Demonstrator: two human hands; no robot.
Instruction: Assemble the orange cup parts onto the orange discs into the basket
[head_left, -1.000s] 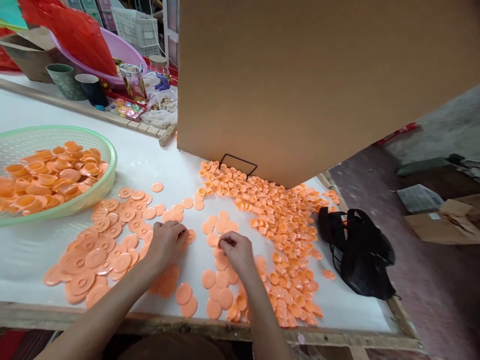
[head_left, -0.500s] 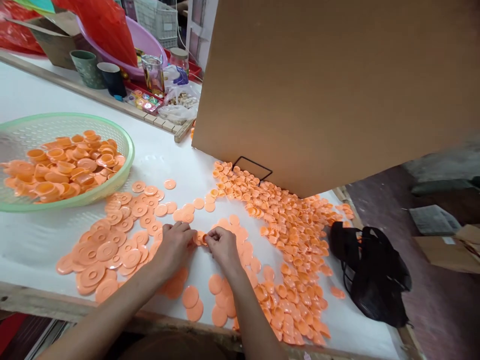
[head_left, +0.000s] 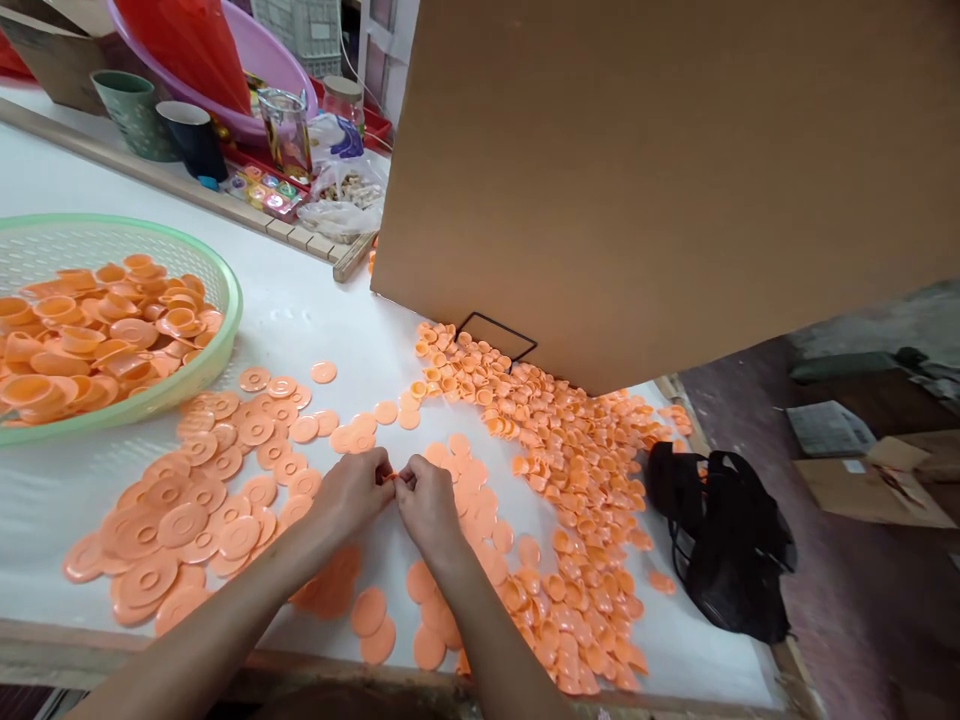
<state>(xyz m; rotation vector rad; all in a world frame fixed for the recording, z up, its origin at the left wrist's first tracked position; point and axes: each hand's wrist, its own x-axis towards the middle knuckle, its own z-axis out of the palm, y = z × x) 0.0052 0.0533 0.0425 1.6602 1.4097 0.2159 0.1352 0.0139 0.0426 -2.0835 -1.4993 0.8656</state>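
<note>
My left hand (head_left: 354,492) and my right hand (head_left: 427,505) meet above the white table, fingertips pinched together. Only a sliver of orange plastic (head_left: 391,477) shows between them. Half a second ago the left held a small orange saucer and the right a small orange cup; the fingers now mostly hide both. Left of my hands, flat orange saucers (head_left: 182,524) overlap in a loose heap. Plain orange discs (head_left: 369,611) lie near and beneath my forearms. A large spread of little orange cups (head_left: 574,480) covers the table to the right.
A green plastic basket (head_left: 231,318) at left holds cups joined to saucers. A big cardboard box (head_left: 600,200) rises behind the cups, a thin black wire frame (head_left: 495,322) at its base. A black bag (head_left: 731,550) sits at the right edge. Mugs (head_left: 193,140) stand behind a wooden strip (head_left: 225,205).
My hands have come together, and the saucer and cup between them are now mostly covered by fingers. The whole view has shifted slightly, with the table things moving left in the picture.
</note>
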